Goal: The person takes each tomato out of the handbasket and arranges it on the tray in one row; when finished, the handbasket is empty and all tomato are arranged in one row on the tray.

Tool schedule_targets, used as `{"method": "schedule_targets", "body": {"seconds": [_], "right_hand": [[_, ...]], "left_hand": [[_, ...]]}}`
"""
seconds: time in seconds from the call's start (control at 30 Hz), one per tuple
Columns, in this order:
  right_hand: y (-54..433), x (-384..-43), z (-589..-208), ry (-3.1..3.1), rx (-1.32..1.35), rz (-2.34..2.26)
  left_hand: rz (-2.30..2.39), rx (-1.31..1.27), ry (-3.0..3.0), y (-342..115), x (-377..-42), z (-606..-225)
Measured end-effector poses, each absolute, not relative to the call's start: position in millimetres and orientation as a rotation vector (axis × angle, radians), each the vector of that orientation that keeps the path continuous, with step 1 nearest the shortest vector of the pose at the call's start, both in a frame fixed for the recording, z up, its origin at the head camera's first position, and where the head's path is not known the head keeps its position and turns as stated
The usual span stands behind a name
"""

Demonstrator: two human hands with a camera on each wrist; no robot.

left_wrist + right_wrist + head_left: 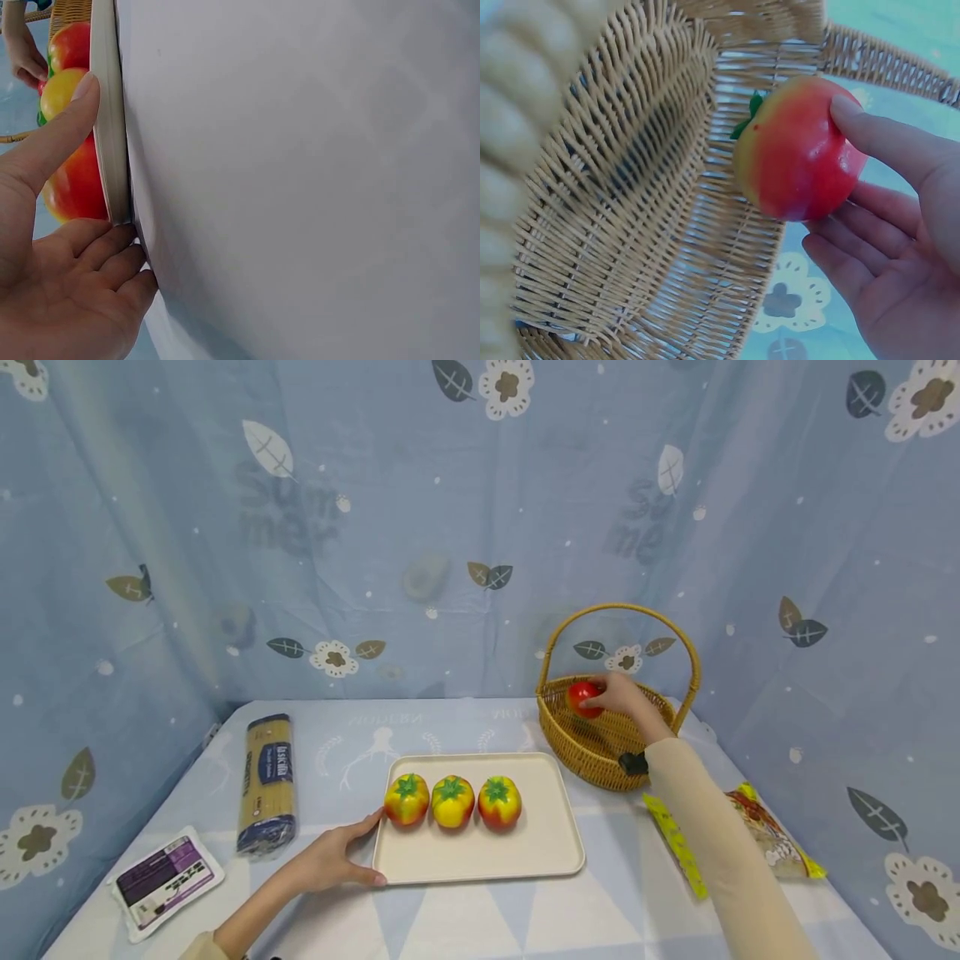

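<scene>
In the head view my right hand (621, 694) holds a red tomato (584, 700) over the wicker basket (577, 760). In the right wrist view the thumb lies on one side of this tomato (802, 150) and the fingers on the other, with its green leaves turned toward the basket's inside. My left hand (330, 858) touches the left edge of a cream tray (480, 856), thumb and fingers spread along the rim. On the tray stand three red-and-yellow tomatoes in a row: a left one (407, 800), a middle one (453, 802) and a right one (499, 803).
A pack of spaghetti (268, 785) lies left of the tray, with a white-and-purple packet (167, 882) nearer the front. Right of the tray, a yellow food bag (772, 835) lies partly under my right sleeve. The basket's tall handle (622, 607) arches above it; a patterned curtain (420, 527) hangs behind.
</scene>
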State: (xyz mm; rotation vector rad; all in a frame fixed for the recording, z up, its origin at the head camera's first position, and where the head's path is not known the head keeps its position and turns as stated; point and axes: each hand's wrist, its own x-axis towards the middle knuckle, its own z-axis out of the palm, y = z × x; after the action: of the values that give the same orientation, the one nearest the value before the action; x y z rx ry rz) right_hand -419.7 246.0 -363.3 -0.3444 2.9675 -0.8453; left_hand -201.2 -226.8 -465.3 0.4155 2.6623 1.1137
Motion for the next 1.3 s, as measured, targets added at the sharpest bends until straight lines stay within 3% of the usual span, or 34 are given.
{"method": "schedule_targets", "body": {"seconds": [0.87,1.3], "right_hand": [[242.0,-343.8,-387.6,3.126,-0.426,-1.309],[234.3,-322.3,-403.0,3.096,-0.472,-1.544]], "left_hand": [[1.089,0.411,2.69,-225.9,-201.4,-464.5],[1.081,0.418,2.701,-227.4,-202.4,-467.4]]}}
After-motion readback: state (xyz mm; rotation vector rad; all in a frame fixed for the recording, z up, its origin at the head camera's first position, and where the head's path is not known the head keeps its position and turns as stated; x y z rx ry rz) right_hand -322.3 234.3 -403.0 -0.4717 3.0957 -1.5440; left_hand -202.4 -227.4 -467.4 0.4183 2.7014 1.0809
